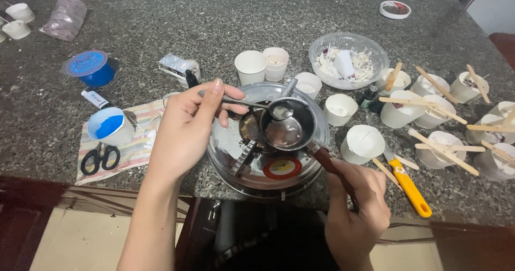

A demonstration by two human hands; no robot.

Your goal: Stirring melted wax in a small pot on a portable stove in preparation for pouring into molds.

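Currently the small metal pot (287, 129) sits on the round burner (268, 166) at the bench (161, 30) edge; right hand (357, 206) fingers clamp its handle (327, 161); left hand (185, 129) fingers pinch a spoon (268, 107) over it; tilting risks spilling hot contents; nearby paper cups (362, 142) could be knocked.

— Where does the small steel saucepan (287, 129) sit?
— On the round metal stove (268, 166), mid-counter. Black-handled scissors (100, 157) lie left on a striped cloth (134, 147); the yellow-handled knife (409, 185) lies right, the clear plastic bowl (348, 51) behind.
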